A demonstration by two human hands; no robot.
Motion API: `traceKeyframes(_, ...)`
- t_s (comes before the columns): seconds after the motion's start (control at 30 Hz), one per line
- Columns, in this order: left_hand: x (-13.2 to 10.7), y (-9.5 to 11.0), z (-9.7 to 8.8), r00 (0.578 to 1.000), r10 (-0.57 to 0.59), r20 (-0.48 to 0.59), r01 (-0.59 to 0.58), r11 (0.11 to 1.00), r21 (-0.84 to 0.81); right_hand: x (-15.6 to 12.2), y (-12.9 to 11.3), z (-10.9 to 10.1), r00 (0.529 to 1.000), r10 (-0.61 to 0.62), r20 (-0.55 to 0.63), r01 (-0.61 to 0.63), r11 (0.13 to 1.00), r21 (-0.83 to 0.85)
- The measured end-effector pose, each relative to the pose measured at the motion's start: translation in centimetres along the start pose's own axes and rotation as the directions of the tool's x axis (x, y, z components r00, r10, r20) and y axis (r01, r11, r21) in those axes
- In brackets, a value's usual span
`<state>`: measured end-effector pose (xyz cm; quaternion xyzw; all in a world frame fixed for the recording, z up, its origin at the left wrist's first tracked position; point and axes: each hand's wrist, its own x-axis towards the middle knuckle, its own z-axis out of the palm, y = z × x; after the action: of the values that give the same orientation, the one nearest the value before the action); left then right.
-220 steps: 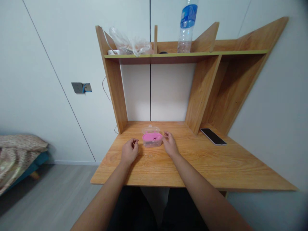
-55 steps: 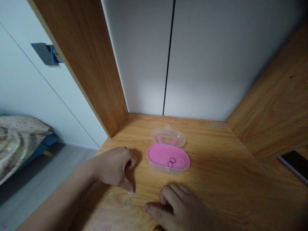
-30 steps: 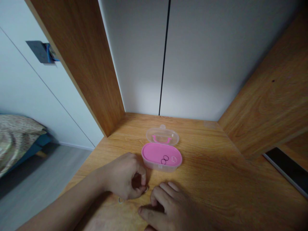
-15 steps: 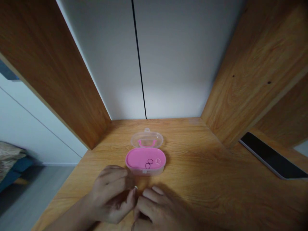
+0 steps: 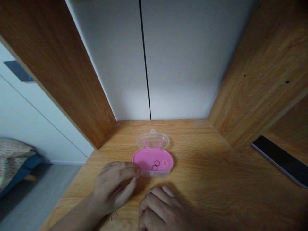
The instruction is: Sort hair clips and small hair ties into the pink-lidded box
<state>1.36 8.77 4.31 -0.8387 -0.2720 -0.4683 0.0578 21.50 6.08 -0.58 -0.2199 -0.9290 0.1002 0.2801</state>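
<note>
A small oval box with a pink inside (image 5: 144, 160) stands open on the wooden desk (image 5: 204, 179), its clear lid (image 5: 152, 141) folded back. Two dark little rings (image 5: 156, 165) and one pale ring (image 5: 165, 163) lie in it. My left hand (image 5: 113, 189) has thumb and forefinger pinched together at the box's front left rim; what they pinch is too small to make out. My right hand (image 5: 158, 208) rests curled on the desk just in front of the box, fingertips tucked under. A clear ring (image 5: 114, 217) lies on the desk below my left hand.
Wooden shelf uprights (image 5: 62, 73) stand close on both sides of the box, with a white wall behind. A dark phone (image 5: 281, 160) lies on the desk at the right. A bed (image 5: 12, 157) sits on the floor far left, past the desk's edge.
My left hand has moved from meeting my right hand's fingers up to the box's front left rim. My right hand has stayed low and curled. The view has shifted slightly.
</note>
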Motion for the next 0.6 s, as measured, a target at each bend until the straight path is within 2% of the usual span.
traceKeyframes(0.13,-0.1,0.1,0.0,0.997,0.041,0.065,-0.042,0.999,0.016,0.2,-0.2,-0.8,0.971,0.152,-0.183,-0.096,0.954,0.282)
traceKeyframes(0.23,-0.2,0.2,0.2,0.996,0.043,0.075,-0.043,0.999,-0.001,0.1,0.0,-1.9,0.937,0.253,-0.241,-0.133,0.896,0.424)
traceKeyframes(0.37,0.1,0.3,0.4,0.998,0.040,0.049,-0.039,0.999,-0.024,0.1,0.3,-2.5,0.877,0.373,-0.303,-0.195,0.852,0.485)
traceKeyframes(0.47,0.2,0.3,0.5,0.999,0.035,0.030,-0.035,0.999,-0.029,0.2,0.3,-2.2,0.861,0.417,-0.291,-0.242,0.840,0.486)
traceKeyframes(0.6,0.0,0.3,0.6,0.999,-0.003,0.039,0.003,1.000,0.000,0.3,0.4,-1.9,0.817,0.459,-0.349,-0.238,0.820,0.521)
